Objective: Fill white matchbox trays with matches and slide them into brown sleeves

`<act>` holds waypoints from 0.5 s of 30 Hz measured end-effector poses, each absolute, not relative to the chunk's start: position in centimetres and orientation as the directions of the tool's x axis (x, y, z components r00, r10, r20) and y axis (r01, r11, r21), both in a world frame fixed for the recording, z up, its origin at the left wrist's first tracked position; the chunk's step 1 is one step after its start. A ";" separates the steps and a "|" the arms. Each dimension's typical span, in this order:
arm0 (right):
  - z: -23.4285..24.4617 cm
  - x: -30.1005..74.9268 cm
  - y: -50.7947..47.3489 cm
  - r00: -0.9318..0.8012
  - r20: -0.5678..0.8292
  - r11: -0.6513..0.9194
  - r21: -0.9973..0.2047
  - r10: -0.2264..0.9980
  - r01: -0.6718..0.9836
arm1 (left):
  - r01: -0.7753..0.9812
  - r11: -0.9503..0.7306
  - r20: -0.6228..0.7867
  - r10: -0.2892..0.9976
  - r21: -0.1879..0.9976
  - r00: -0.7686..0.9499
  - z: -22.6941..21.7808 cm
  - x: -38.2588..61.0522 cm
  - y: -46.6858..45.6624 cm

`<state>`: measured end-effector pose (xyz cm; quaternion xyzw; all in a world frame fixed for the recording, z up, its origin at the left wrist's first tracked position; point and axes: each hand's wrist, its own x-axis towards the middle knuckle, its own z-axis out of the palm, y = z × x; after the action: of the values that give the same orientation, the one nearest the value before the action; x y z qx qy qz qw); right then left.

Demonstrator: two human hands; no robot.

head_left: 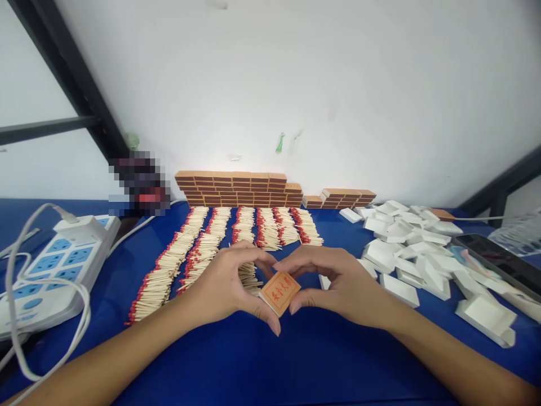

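Both hands meet over the blue table [270,366], gripping one small orange matchbox [279,292] with red print on its top. My left hand [230,285] pinches its left side, thumb below and fingers curled above. My right hand [333,282] pinches its right side in the same way. Just behind the hands lie several rows of red-tipped matches [203,251], laid side by side and running away towards the wall.
Stacked orange matchboxes [236,190] line the wall. A heap of white inner trays [409,248] lies to the right, beside a dark phone [499,259]. A white power strip [54,265] with cables sits at the left. A blurred object [139,183] stands at the back left.
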<state>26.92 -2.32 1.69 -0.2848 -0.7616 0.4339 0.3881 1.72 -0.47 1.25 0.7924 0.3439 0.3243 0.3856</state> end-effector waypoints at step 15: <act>2.0 25.9 -3.3 -0.475 0.600 0.745 -0.632 0.643 0.210 | -0.101 0.166 -0.041 0.687 0.981 0.726 1.9 1.9 -0.6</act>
<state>25.85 -3.26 1.95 -0.2593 -0.8231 0.2450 0.4419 1.87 -0.65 1.86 0.5854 0.2502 0.2729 0.7213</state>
